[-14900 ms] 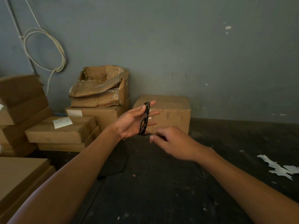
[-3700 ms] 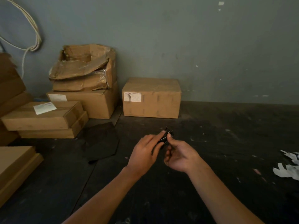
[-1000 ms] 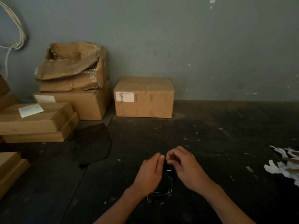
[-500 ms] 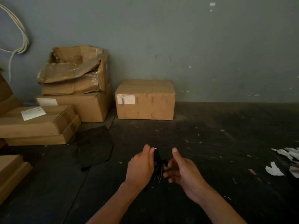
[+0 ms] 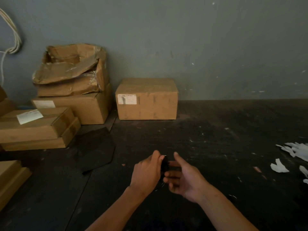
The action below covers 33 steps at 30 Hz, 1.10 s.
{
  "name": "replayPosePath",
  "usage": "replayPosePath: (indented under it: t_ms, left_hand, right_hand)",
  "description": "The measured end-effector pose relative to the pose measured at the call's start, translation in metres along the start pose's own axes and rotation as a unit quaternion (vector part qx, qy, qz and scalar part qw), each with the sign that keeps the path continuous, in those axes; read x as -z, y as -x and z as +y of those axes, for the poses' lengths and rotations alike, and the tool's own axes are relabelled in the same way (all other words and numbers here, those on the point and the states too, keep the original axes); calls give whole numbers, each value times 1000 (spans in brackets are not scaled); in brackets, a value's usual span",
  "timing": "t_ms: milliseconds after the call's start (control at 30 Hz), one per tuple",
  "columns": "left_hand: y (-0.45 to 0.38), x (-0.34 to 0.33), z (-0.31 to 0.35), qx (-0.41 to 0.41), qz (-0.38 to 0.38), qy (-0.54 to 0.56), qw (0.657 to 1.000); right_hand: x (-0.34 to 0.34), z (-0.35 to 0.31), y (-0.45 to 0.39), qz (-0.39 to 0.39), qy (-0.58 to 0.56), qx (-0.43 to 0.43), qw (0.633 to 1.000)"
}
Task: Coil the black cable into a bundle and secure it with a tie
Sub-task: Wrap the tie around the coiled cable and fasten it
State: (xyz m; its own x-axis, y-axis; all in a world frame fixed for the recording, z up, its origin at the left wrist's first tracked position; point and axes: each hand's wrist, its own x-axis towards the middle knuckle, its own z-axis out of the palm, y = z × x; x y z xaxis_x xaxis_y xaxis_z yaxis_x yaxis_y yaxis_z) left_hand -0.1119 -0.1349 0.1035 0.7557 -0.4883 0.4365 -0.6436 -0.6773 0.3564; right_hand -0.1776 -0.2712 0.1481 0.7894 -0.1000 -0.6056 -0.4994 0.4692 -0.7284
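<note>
The black cable bundle [image 5: 165, 164] is a small dark coil held upright between my two hands, low in the middle of the view. My left hand [image 5: 146, 172] pinches its top edge with thumb and fingers. My right hand [image 5: 185, 177] is beside it, thumb raised and apart, with its fingertips touching the coil's right side. Most of the coil is hidden behind my left hand, and a few loops show below at the palms. I cannot make out a tie against the dark cable.
A dark floor [image 5: 216, 147] spreads under my hands. A sealed cardboard box [image 5: 146, 99] stands against the grey wall, with stacked and torn boxes [image 5: 71, 84] to its left. A black sheet [image 5: 95, 149] lies left of my hands; white paper scraps [image 5: 293, 155] lie right.
Over the last second my hands rose a little and my right thumb lifted off the coil; earlier both hands pinched its top together. The view shifted slightly.
</note>
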Motion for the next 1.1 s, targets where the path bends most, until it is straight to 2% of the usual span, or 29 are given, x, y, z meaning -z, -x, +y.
replayPosePath:
  t_ms: [133,267,400,533,667,833,1000,1100]
  left_hand:
    - [-1,-2,0,-29,8,-31,999]
    - [-5,-1,-6,-4,8,-3,1000]
    - [-7,-2,-6,22,22,34,999]
    - [-9,-4,-7,35,37,22,998]
    - [-5,-2,-4,-9,30,-13,999]
    - [-4,2,-7,-41,18,-16,999]
    - [-5,4,-10,-22,16,18,999]
    - [-4,0,-8,13,6,120,993]
  right_hand:
    - [0,2,-1,-11,-11,3,1000]
    - [1,8,-2,-13,26,87,996]
    - [-1,12,0,-37,65,92,993]
    - [-5,12,2,-30,27,66,997]
    - [-6,5,-2,-5,-16,-4,1000]
    - [-1,4,-4,-44,-69,-31,996]
    - [3,9,-7,-80,-60,-7,995]
    - [3,7,-8,-53,-43,6,998]
